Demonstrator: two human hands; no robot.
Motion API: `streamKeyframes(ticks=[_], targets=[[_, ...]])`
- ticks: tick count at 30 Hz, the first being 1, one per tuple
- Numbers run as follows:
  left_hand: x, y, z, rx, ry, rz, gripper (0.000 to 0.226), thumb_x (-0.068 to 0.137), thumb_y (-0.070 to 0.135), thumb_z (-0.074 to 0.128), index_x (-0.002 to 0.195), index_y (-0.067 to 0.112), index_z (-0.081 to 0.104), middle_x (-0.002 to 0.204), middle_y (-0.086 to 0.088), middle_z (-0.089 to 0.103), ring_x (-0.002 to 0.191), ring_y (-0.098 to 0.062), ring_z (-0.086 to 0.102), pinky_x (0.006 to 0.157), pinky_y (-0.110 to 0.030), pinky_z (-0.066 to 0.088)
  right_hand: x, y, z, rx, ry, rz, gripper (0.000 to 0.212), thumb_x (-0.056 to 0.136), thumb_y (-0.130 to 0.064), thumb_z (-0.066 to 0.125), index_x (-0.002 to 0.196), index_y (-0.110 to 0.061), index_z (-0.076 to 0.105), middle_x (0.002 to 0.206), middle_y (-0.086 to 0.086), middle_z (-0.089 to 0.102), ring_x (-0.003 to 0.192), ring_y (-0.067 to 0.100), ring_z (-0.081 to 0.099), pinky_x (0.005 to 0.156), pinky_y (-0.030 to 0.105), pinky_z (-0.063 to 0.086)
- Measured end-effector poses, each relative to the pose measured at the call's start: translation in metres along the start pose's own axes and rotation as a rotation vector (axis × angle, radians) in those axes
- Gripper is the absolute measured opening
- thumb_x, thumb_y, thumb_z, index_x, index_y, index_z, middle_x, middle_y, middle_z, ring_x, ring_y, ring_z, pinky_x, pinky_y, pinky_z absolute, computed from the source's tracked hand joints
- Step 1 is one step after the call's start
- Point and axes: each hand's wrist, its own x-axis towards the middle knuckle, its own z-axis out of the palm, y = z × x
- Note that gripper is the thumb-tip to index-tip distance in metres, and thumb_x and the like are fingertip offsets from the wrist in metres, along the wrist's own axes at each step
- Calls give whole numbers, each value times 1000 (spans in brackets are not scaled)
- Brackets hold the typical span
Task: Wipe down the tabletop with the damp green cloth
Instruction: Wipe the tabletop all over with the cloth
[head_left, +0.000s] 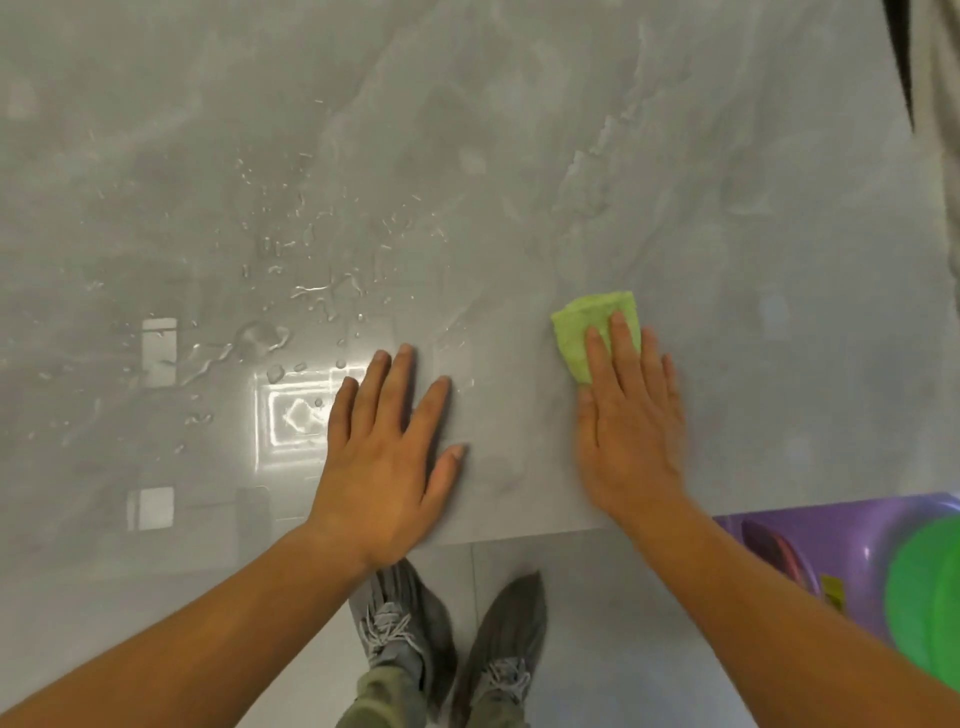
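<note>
The glossy grey marbled tabletop (519, 156) fills most of the view. A folded light green cloth (582, 322) lies flat on it right of centre. My right hand (631, 421) presses flat on the cloth, fingers covering its near half. My left hand (387, 457) rests flat on the bare tabletop near the front edge, fingers spread, holding nothing. Water drops and streaks (311, 291) sit on the surface left of centre, beyond my left hand.
The table's front edge (519, 535) runs just below my hands. Below it are the floor and my grey shoes (400, 629). A purple tub (810, 535) with a green basin (924, 597) stands at the lower right. Pale fabric (935, 78) hangs at the top right.
</note>
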Motion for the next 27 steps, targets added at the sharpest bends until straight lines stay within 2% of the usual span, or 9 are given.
streamKeyframes(ticks=[4,7,9,12,14,19,21,24,27], targets=[[-13,-7,6,51,4,-57,63,99,52,29,154,22,28,166,-11,7,153,-31,-1,120,-54,1,-70,-50,17,-33,-70,-212,61,97,-30,36,157,-17,26,167,7,13,153,37,8,120,57,19],[-16,-16,6,67,9,-105,65,99,54,27,156,25,21,167,-9,2,153,-30,-5,119,-53,-3,-65,-32,15,-50,-99,-398,60,96,-27,39,155,-21,30,166,4,17,153,35,12,120,57,21],[-15,-23,5,73,25,-139,67,98,56,25,157,27,14,167,-7,-4,152,-29,-10,120,-53,-4,-44,-13,11,-75,-89,-314,60,96,-27,35,155,-21,30,166,3,20,152,36,16,119,57,21],[-12,-38,-3,70,59,-192,69,98,59,22,158,30,5,166,-4,-9,151,-26,-16,120,-55,-7,-18,-12,6,-25,-28,-13,62,94,-30,30,155,-19,27,166,6,18,151,38,16,120,56,19],[-7,-51,-8,43,70,-238,69,97,60,20,158,30,5,167,-3,-7,151,-26,-16,119,-55,-9,-19,-32,10,-23,-2,22,64,94,-31,28,156,-18,23,167,8,16,151,40,13,121,56,17],[-2,-69,-16,33,71,-268,66,96,57,20,155,27,21,166,-5,10,152,-30,2,120,-56,1,-60,-92,26,-52,-136,-456,64,95,-32,34,157,-20,22,167,6,13,153,39,8,121,58,13],[-2,-72,-20,45,89,-249,60,97,52,24,151,27,30,163,-6,21,150,-33,13,118,-56,8,-32,-93,25,-93,-142,-601,64,93,-32,35,156,-22,25,166,5,18,152,38,13,122,57,13],[2,-82,-29,43,98,-198,53,97,47,27,144,27,41,156,-6,34,144,-33,25,116,-55,13,41,-95,21,-91,-47,-399,60,96,-26,38,155,-22,27,165,5,22,150,39,19,121,57,16],[10,-95,-37,7,107,-161,54,96,47,29,145,26,41,157,-6,32,145,-29,24,118,-54,7,58,-116,22,-47,-8,-158,59,100,-27,34,157,-19,22,166,7,16,151,40,13,121,56,15]])
